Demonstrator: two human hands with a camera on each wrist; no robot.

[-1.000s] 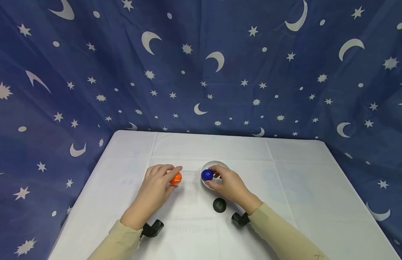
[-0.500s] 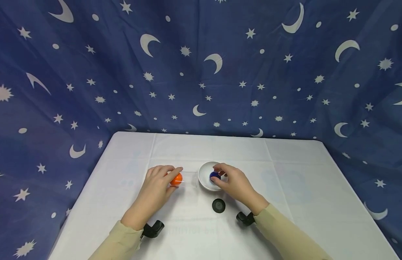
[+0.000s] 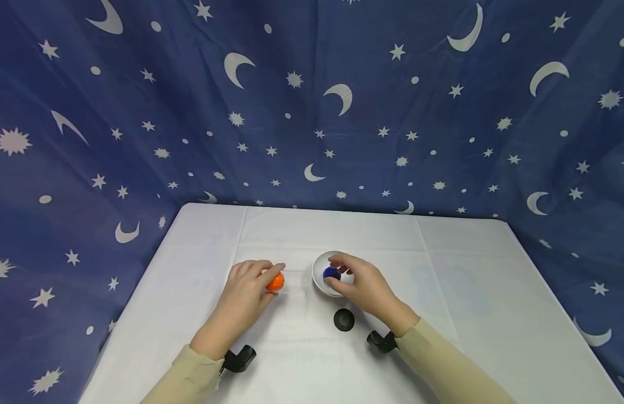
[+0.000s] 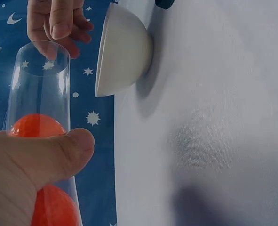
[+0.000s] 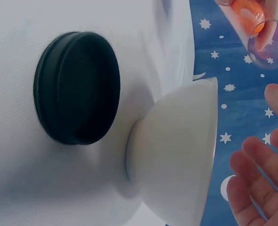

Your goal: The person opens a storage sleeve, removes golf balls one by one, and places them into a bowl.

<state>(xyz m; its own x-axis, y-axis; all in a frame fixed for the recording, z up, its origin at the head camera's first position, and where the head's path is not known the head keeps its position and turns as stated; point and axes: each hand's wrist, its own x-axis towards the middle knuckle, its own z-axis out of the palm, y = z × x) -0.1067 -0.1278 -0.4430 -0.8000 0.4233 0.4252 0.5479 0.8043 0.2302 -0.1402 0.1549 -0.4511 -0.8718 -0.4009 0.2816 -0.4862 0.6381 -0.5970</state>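
My left hand (image 3: 246, 300) grips a clear plastic cylinder (image 4: 40, 89) held on its side, its mouth towards the bowl. Two orange balls (image 4: 37, 125) show inside it, partly hidden by the thumb. My right hand (image 3: 365, 286) hovers over a white bowl (image 3: 319, 286), thumb and fingers apart. A blue ball (image 3: 331, 273) appears in the bowl below those fingertips. In the right wrist view, the right fingers (image 5: 258, 176) hold nothing, and the bowl's wall hides its inside.
A round black lid (image 3: 344, 320) lies on the white-covered table (image 3: 463, 303), just in front of the bowl. Behind the table hangs a blue cloth (image 3: 271, 112) with moons and stars. A black wrist camera (image 3: 239, 359) sits by the left wrist.
One second ago my right fingers held the blue ball by the cylinder's mouth, over the bowl's left side. The ball has shifted right into the bowl and been let go. The left hand keeps its grip.
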